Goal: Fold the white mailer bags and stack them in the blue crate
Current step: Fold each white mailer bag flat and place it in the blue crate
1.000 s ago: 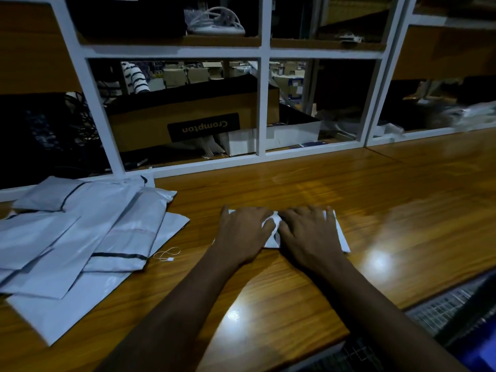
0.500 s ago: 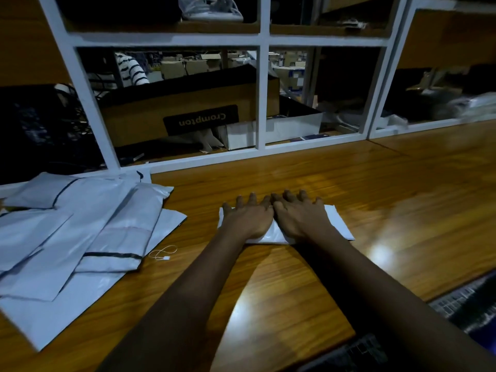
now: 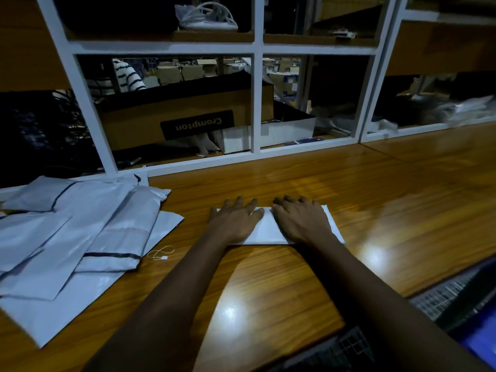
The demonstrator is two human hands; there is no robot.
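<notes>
The left hand and right hand press flat, fingers straight, on the folded white plastic mailer bag in the middle of the brown wooden table. Once released, I think the slick fold may spring open.

head view | wide-angle, worn on head | faces forward-down | near table | shelf frame behind

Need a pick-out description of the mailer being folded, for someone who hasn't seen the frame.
On the wooden table, right of the pile of flat mailers, one folded mailer lies alone at centre. It is the only one folded into a compact rectangle, with the left hand and right hand pressing flat on it.
</notes>
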